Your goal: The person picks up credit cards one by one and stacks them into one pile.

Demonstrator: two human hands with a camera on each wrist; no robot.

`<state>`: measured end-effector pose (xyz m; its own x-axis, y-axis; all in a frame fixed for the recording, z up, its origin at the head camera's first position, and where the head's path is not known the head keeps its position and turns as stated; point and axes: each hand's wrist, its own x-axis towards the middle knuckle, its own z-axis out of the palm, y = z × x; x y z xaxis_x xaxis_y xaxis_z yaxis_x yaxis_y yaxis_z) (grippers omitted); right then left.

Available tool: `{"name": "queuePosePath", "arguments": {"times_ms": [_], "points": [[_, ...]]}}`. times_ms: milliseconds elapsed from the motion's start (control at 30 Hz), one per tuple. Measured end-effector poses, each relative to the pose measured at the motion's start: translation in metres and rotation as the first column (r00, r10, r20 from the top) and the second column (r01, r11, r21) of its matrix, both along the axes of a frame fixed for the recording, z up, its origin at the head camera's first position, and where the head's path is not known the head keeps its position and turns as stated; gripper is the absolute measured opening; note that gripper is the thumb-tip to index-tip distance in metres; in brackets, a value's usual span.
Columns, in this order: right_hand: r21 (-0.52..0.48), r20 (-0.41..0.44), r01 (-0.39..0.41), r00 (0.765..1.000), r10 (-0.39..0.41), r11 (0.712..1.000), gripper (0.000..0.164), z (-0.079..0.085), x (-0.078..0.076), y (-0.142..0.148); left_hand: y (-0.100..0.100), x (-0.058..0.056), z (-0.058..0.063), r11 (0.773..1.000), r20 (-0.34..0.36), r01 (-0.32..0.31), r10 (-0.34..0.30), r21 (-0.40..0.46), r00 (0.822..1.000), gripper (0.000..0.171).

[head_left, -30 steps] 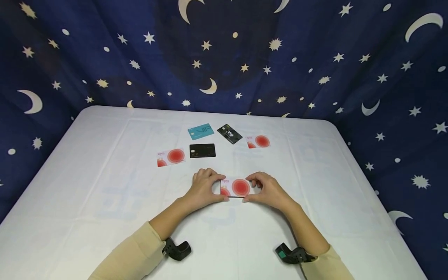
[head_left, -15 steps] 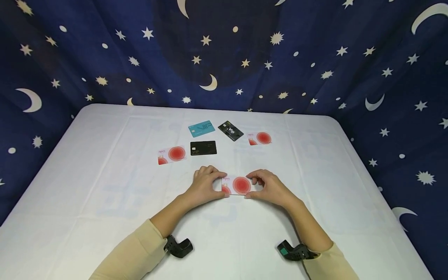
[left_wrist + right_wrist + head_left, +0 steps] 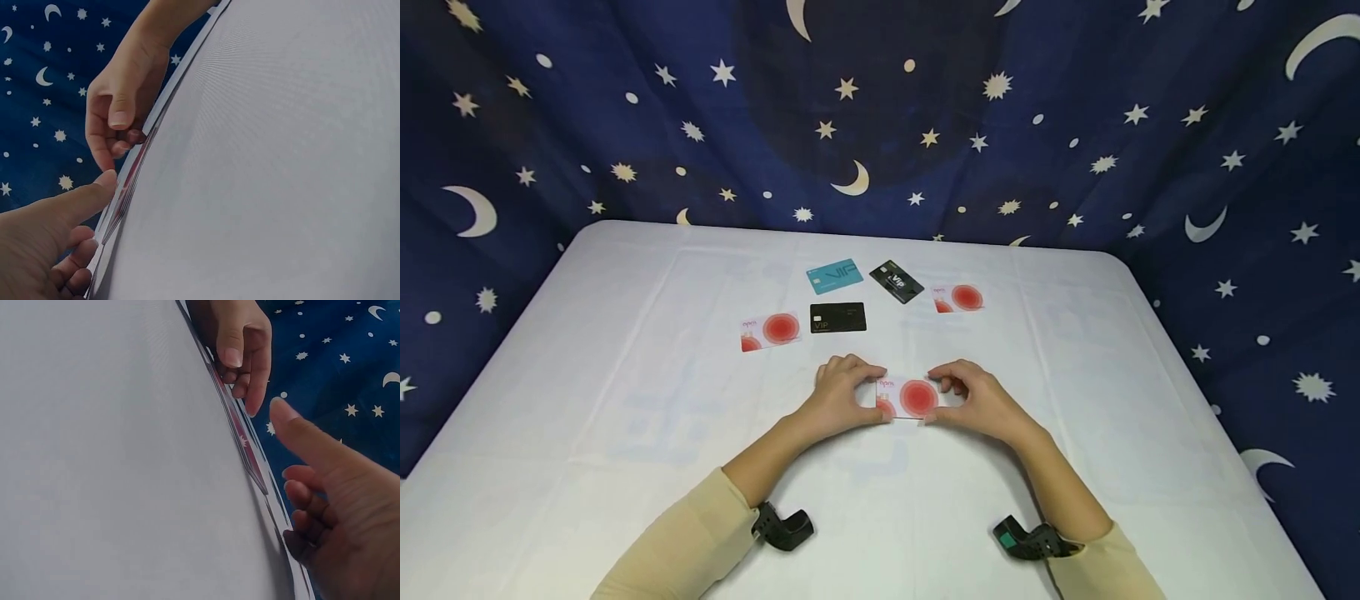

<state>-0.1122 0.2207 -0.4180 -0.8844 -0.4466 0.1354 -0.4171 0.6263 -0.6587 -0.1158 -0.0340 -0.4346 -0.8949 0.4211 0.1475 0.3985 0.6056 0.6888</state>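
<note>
A small stack of plastic cards [image 3: 907,398] lies on the white table in front of the person, its top card pale pink with a red circle. Several thin edges show in the stack [image 3: 127,194] in the left wrist view. My left hand [image 3: 842,396] holds its left end, with thumb at the near edge and index finger at the far edge. At the right end, my right hand [image 3: 976,400] spans the near and far corners in the same way. Its other fingers are curled in. The right thumb's exact contact is hard to tell in the wrist views.
Beyond the hands lie a teal VIP card [image 3: 835,276], a black patterned VIP card [image 3: 897,282], a plain black VIP card [image 3: 838,317] and two red-circle cards, one left [image 3: 771,331] and one right [image 3: 958,298]. A starry blue curtain [image 3: 700,125] hangs behind the table.
The view shifts slightly with the head. Both hands stay at the ends of the card stack, whose near edge now shows less dark than a second ago. The other cards lie unchanged.
</note>
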Motion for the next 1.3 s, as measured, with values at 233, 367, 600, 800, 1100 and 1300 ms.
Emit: {"name": "queuePosePath", "arguments": {"times_ms": [233,367,600,800,1100,1300], "points": [[-0.063,-0.010,0.021,1.000,-0.022,0.998,0.052,0.003,-0.003,-0.001,-0.005,-0.003,0.002,0.987,0.055,-0.060,0.052,0.148,0.997,0.058],[-0.075,-0.004,0.031,0.999,-0.032,0.997,0.052,0.004,-0.004,-0.001,-0.008,-0.004,0.005,0.975,0.066,-0.090,0.078,0.201,0.995,0.058],[-0.082,-0.055,-0.004,0.999,0.000,0.997,0.050,0.012,-0.009,-0.003,-0.012,-0.003,0.014,0.976,0.051,-0.129,0.122,0.178,0.991,0.063],[-0.087,-0.082,-0.020,0.997,0.013,0.996,0.051,0.022,-0.018,-0.012,-0.018,-0.007,0.020,0.967,0.034,-0.157,0.153,0.200,0.988,0.062],[-0.088,-0.110,-0.020,0.994,0.011,0.996,0.051,0.033,-0.027,-0.023,-0.027,-0.012,0.028,0.961,0.045,-0.185,0.180,0.204,0.983,0.063],[-0.086,-0.132,-0.029,0.991,0.017,0.996,0.053,0.037,-0.033,-0.031,-0.037,-0.017,0.035,0.954,0.047,-0.213,0.208,0.209,0.977,0.065]]}}
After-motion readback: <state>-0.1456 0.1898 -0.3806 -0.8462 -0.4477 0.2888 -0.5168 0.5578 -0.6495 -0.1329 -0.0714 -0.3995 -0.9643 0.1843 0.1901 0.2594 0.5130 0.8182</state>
